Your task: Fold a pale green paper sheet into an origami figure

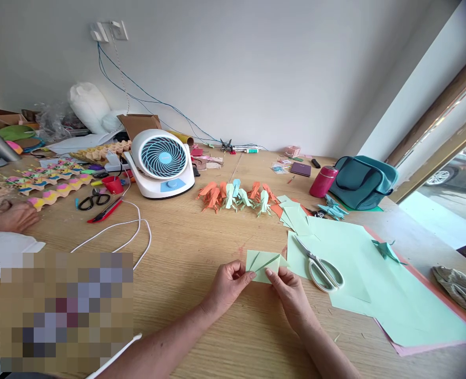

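Observation:
A small pale green paper piece (pixel 262 263), partly folded with creases, lies on the wooden table (pixel 201 231) near the front. My left hand (pixel 228 284) pinches its lower left edge, fingers closed. My right hand (pixel 291 289) presses its lower right corner with fingertips together. White-handled scissors (pixel 321 268) rest just to the right on a stack of pale green sheets (pixel 355 273).
A row of folded orange and green paper figures (pixel 238 197) sits mid-table. Behind it stands a white desk fan (pixel 161 163) with a white cable (pixel 126 231). A red bottle (pixel 323 181), teal bag (pixel 361 181), black scissors (pixel 94 200), and another person's hand (pixel 13 216) are around.

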The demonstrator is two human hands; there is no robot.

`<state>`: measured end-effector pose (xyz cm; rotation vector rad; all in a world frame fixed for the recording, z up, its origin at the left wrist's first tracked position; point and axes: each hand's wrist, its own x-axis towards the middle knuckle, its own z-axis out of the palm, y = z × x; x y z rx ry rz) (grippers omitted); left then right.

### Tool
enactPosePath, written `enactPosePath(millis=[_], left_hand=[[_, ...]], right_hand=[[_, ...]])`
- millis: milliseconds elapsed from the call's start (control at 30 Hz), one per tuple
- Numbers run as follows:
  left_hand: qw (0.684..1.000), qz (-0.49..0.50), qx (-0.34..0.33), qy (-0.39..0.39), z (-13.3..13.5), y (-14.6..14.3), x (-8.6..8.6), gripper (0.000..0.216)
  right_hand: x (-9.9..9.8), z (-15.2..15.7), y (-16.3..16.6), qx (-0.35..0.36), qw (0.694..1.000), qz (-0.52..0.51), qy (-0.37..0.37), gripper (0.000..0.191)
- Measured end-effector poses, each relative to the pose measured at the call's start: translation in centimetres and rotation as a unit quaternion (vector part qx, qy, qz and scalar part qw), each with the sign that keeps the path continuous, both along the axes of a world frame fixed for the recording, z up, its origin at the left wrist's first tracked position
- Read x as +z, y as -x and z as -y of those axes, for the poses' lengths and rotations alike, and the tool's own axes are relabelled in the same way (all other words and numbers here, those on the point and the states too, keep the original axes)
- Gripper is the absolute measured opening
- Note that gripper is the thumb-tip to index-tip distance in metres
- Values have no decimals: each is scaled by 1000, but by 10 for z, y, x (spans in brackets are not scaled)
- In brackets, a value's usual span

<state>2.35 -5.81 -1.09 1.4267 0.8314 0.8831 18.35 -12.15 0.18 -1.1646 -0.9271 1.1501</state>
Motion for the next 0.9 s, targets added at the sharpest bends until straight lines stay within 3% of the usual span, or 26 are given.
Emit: enactPosePath(millis=[133,400,600,800,900], left_hand=[[1000,-1,24,8,-4,1,-1,41],[999,-10,25,32,-4,1,4,35],[999,-26,36,31,-10,5,12,38],[996,-4,33,79,-17,9,19,38],[996,-8,3,93,-17,10,19,37]], right_hand=[[-6,0,-2,9,996,91,10,43],[-10,-1,-4,-32,995,89,24,49],[3,0,-10,-17,992,128,3,48],[15,2,-35,-177,976,115,-41,29],[18,1,-44,-166,973,151,-62,30]])
